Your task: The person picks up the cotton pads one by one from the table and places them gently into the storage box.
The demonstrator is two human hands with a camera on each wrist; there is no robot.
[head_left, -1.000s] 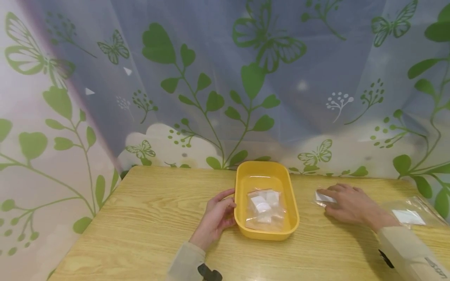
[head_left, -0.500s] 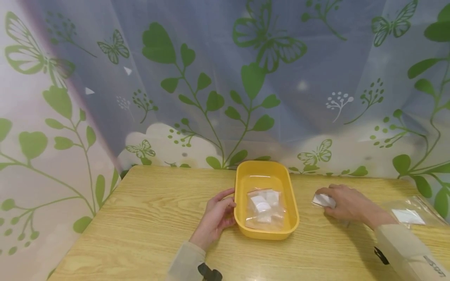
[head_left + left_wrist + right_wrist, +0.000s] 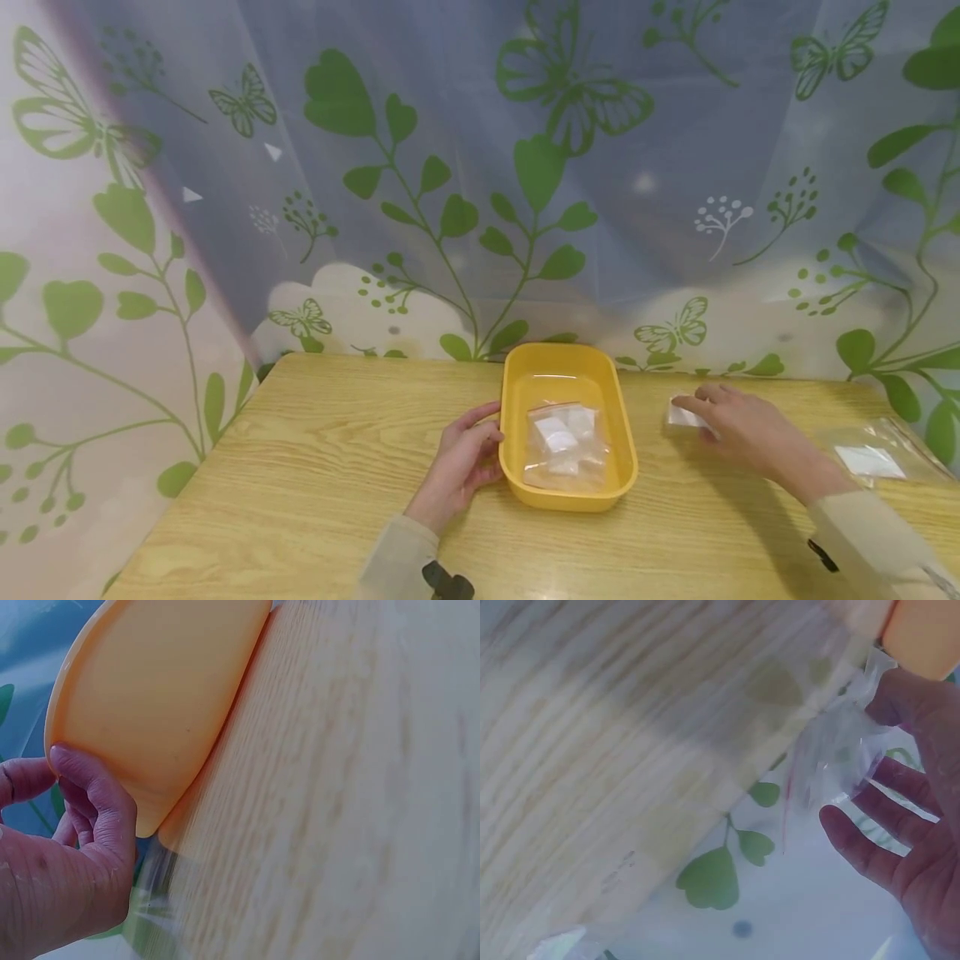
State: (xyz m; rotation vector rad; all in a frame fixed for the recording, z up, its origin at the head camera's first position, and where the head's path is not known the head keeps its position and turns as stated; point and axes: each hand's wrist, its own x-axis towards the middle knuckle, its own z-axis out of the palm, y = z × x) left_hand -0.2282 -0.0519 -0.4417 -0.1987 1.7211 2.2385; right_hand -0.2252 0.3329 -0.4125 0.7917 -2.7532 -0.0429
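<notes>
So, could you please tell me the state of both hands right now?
Left hand: holding the side of the yellow plastic tub.
Right hand: pinching a clear zip bag.

From my end I see a table corner indoors, whether in a home or a studio I can't tell: a wood-grain table (image 3: 322, 467) set against a creased blue-and-pale sheet (image 3: 457, 150) printed with green leaves and butterflies.
</notes>
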